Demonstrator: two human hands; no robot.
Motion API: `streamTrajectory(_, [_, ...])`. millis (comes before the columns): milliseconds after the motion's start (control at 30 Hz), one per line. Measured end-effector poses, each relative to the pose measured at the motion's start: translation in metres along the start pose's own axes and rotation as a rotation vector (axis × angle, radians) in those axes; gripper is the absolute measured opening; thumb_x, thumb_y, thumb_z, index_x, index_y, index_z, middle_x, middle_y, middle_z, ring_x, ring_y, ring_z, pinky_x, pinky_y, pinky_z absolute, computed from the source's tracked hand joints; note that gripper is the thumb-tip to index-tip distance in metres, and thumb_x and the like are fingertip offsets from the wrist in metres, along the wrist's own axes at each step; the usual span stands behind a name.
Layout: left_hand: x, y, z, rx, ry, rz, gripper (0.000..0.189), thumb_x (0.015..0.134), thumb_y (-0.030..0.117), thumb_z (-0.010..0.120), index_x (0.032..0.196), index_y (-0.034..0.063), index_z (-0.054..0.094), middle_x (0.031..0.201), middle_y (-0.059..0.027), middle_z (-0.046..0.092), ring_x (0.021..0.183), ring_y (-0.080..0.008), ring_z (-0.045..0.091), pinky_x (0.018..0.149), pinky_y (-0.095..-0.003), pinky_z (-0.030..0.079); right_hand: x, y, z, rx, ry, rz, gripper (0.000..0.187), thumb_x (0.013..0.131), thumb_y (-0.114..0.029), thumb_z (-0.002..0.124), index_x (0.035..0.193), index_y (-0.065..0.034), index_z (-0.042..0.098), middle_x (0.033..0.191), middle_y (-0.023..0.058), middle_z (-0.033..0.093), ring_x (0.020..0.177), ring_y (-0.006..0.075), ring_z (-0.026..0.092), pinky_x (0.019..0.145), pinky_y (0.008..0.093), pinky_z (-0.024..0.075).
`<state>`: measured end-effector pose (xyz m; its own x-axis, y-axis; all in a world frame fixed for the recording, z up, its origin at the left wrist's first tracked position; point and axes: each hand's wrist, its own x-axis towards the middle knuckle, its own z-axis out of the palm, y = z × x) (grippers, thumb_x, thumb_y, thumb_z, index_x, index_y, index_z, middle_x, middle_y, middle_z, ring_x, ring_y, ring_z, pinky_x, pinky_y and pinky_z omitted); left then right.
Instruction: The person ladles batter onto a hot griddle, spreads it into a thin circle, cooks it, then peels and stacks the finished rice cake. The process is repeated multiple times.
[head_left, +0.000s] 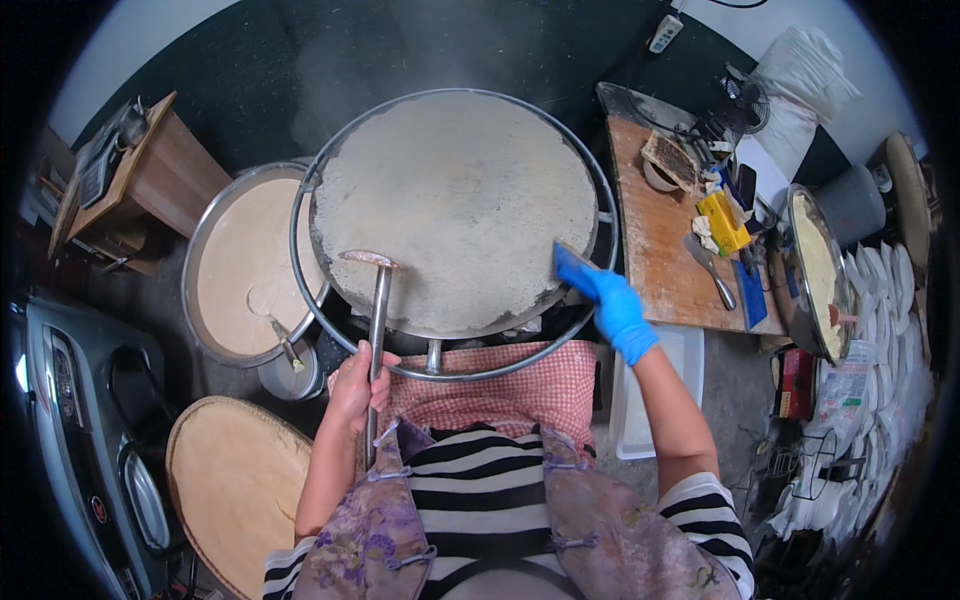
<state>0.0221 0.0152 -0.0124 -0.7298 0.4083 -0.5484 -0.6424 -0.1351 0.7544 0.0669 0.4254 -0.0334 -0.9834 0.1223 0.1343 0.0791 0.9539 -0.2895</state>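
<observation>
A large round griddle lies before me, covered almost to its edge by a thin pale sheet of batter (450, 202); a metal ring (480, 377) runs around it. My bare left hand (361, 386) grips the metal handle of a long spreader (379, 300), whose curved head is over the griddle's near left part. On my right hand (616, 307) is a blue glove. It holds a blue scraper (571, 268) against the sheet's right edge. Faint steam hangs beyond the griddle.
Left of the griddle stands a wide metal basin of batter (244, 255) with a ladle handle. Below it is a round tray of stacked flatbreads (240, 480). On the right, a wooden table (649, 255) bears a trowel (711, 271), a yellow box (724, 223) and another blue scraper (750, 295).
</observation>
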Motion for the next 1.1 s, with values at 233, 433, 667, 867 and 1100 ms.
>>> streamTrajectory(233, [0.000,-0.002,0.002,-0.030,0.028,-0.029,0.053,0.096,0.048,0.030,0.093,0.0007,0.054,0.049,0.0022,0.036,0.036,-0.0074,0.031,0.034,-0.0222,0.028,-0.056,-0.057,0.032,-0.160,-0.004,-0.202,0.036,0.083,-0.005,0.051,0.118,-0.0039,0.053,0.098,0.0210,0.059,0.090,0.0366,0.057,0.081,0.0418,0.0465])
streamTrajectory(433, [0.001,0.001,0.009,-0.011,0.025,-0.019,0.054,0.095,0.049,0.031,0.093,0.0010,0.054,0.050,0.0026,0.035,0.037,-0.0074,0.031,0.035,-0.0223,0.028,-0.018,-0.039,-0.001,0.293,0.052,0.057,0.029,0.084,-0.008,0.048,0.111,-0.0033,0.057,0.098,0.0210,0.060,0.089,0.0334,0.057,0.080,0.0416,0.0457])
streamTrajectory(667, [0.002,-0.002,0.011,-0.034,0.023,-0.013,0.055,0.095,0.050,0.030,0.093,0.0006,0.054,0.051,0.0029,0.035,0.036,-0.0075,0.031,0.035,-0.0227,0.028,-0.021,-0.037,0.008,-0.076,-0.087,-0.124,0.041,0.072,-0.001,0.055,0.112,-0.0031,0.055,0.095,0.0216,0.059,0.081,0.0380,0.058,0.072,0.0459,0.0469])
streamTrajectory(867, [0.004,-0.003,0.011,-0.034,-0.004,-0.015,0.055,0.094,0.051,0.031,0.094,0.0003,0.053,0.051,0.0026,0.035,0.036,-0.0078,0.030,0.035,-0.0227,0.029,-0.056,-0.096,0.019,-0.046,-0.156,-0.240,0.043,0.071,0.003,0.052,0.115,-0.0007,0.053,0.094,0.0211,0.059,0.082,0.0358,0.059,0.072,0.0437,0.0477])
streamTrajectory(1100, [0.001,-0.002,0.008,-0.044,-0.009,0.004,0.054,0.094,0.051,0.034,0.093,0.0010,0.054,0.051,0.0027,0.036,0.037,-0.0074,0.032,0.035,-0.0218,0.029,-0.003,-0.033,-0.010,0.167,0.105,-0.085,0.042,0.073,0.003,0.051,0.114,-0.0044,0.054,0.099,0.0216,0.059,0.090,0.0396,0.056,0.078,0.0445,0.0458])
